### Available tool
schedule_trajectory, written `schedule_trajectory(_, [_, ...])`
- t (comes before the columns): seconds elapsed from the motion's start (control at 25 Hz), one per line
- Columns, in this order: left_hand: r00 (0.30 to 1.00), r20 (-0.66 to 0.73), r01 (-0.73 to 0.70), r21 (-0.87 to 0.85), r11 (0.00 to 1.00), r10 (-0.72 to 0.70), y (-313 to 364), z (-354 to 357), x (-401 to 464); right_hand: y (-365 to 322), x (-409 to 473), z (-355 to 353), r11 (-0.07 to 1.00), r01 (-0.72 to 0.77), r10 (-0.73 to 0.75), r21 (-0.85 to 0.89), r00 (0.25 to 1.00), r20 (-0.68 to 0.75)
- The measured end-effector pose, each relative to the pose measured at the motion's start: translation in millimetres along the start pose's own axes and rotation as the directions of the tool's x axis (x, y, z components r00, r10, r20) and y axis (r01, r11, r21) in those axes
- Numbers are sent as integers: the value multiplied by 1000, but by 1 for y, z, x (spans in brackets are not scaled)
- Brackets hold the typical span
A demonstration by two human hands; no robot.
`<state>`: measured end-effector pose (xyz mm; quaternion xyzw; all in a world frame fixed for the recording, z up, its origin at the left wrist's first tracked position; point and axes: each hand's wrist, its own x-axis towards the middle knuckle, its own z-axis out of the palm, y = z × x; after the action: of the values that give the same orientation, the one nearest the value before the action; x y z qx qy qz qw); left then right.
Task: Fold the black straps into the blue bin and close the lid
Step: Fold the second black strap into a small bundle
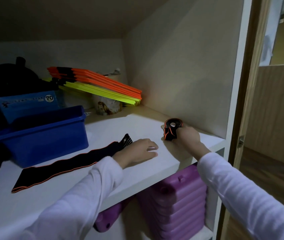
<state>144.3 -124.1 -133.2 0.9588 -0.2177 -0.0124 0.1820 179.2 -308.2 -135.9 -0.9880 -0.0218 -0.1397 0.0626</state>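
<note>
the right hand has its fingers clamped on a rolled black strap. the left hand lies on the shelf, fingers apart, over a flat strap beside the blue bin.

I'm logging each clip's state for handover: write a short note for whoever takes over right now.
Right hand: shut on a rolled black strap, near the shelf's right wall.
Left hand: open, flat on the shelf, beside the flat black strap.
Blue bin: open, at left; nothing seen placed in it.
Done: one strap rolled.
Left: fold the flat strap, put both in, close the lid.
</note>
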Motion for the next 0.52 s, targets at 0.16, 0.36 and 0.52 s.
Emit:
schedule_trajectory(0.16, [998,-59,22,-65,998,-26,1,-2,-5,-18,-22,-21,998,53,-50,-40,996,73])
schedule_trajectory(0.36, [998,-38,47,-141,989,-53,0,-12,-13,-33,-34,-47,980,163,-190,116,940,282])
schedule_trajectory(0.52, [1000,-8,27,-198,980,-29,-1,-15,-24,-38,-38,-55,960,250,-281,129,855,436])
